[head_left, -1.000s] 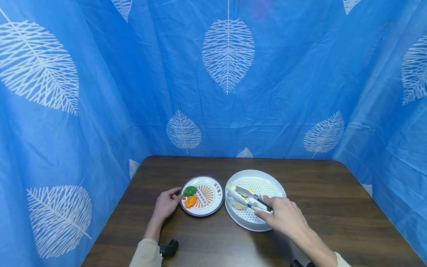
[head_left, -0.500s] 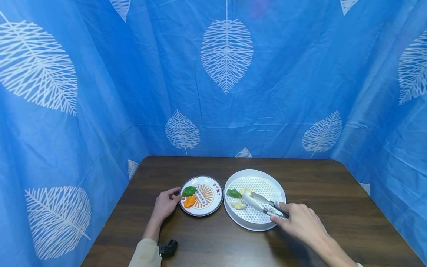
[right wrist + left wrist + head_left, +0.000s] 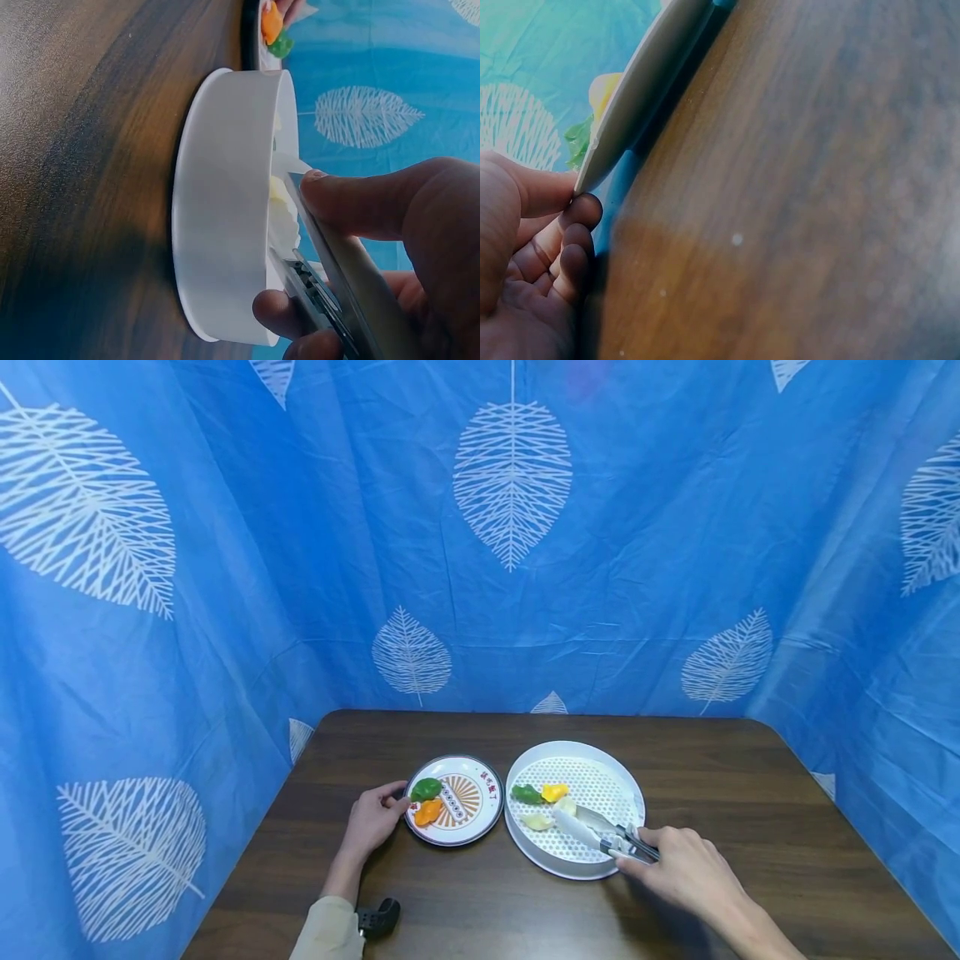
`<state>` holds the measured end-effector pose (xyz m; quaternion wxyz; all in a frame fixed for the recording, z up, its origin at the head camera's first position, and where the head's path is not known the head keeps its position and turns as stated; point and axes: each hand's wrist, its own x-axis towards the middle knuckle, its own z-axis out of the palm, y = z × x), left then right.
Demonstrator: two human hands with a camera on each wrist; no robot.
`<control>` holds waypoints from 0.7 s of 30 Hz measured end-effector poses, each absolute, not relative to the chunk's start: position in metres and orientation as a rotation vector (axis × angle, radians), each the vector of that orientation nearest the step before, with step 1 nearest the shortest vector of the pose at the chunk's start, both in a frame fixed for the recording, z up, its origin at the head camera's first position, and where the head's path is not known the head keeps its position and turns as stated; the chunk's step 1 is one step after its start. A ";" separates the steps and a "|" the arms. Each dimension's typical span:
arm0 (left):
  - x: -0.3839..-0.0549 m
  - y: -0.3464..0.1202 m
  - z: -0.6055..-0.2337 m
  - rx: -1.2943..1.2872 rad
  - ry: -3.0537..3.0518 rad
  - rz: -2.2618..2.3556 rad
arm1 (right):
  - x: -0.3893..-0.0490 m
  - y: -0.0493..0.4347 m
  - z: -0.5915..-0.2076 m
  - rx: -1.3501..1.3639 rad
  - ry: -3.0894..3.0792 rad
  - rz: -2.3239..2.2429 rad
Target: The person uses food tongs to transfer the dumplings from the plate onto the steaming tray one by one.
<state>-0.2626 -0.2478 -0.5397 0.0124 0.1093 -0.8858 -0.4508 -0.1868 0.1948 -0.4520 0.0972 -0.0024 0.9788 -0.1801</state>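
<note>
In the head view my right hand (image 3: 682,864) grips metal tongs (image 3: 577,829), which reach down into a round white steamer basket (image 3: 517,847) with a perforated floor. A pale, rounded food piece (image 3: 565,806) lies at the tong tips. Left of it sit a green piece (image 3: 527,794), a yellow piece (image 3: 555,792) and another pale piece (image 3: 537,822). My left hand (image 3: 372,820) pinches the left rim of a patterned plate (image 3: 468,837); the left wrist view shows the thumb above the rim and a finger below. A green piece (image 3: 427,789) and an orange piece (image 3: 428,812) rest on this plate.
The plate and basket stand side by side on a dark wooden table (image 3: 465,902). Blue curtains (image 3: 637,568) with white leaf prints hang behind the table and at both sides. A black strapped device (image 3: 379,917) sits by the left wrist.
My right hand has drawn the tongs rightward and nearer within the basket, the pale piece moving with them. The green and yellow pieces now show uncovered. My left hand has stayed at the plate.
</note>
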 end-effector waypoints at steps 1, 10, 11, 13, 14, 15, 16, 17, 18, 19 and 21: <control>-0.263 -0.248 -0.540 0.339 -2.761 -1.407 | -0.186 0.195 -0.453 -0.012 2.904 -0.529; -0.263 -0.247 -0.540 0.337 -2.760 -1.409 | -0.188 0.199 -0.455 -0.023 2.942 -0.463; -0.263 -0.247 -0.540 0.336 -2.760 -1.410 | -0.188 0.200 -0.455 -0.024 2.946 -0.454; -0.263 -0.247 -0.540 0.339 -2.760 -1.410 | -0.188 0.201 -0.456 -0.019 2.952 -0.445; -0.263 -0.247 -0.540 0.343 -2.762 -1.408 | -0.189 0.202 -0.456 -0.016 2.954 -0.442; -0.263 -0.247 -0.540 0.345 -2.762 -1.406 | -0.189 0.203 -0.456 -0.016 2.958 -0.439; -0.264 -0.247 -0.541 0.344 -2.763 -1.403 | -0.189 0.204 -0.456 -0.017 2.963 -0.436; -0.264 -0.247 -0.541 0.345 -2.765 -1.400 | -0.190 0.205 -0.456 -0.020 2.969 -0.435; -0.264 -0.246 -0.541 0.352 -2.767 -1.396 | -0.190 0.206 -0.455 -0.023 2.974 -0.435; -0.264 -0.246 -0.541 0.353 -2.768 -1.395 | -0.190 0.206 -0.455 -0.028 2.981 -0.436; -0.264 -0.246 -0.541 0.351 -2.768 -1.396 | -0.189 0.207 -0.454 -0.032 2.992 -0.447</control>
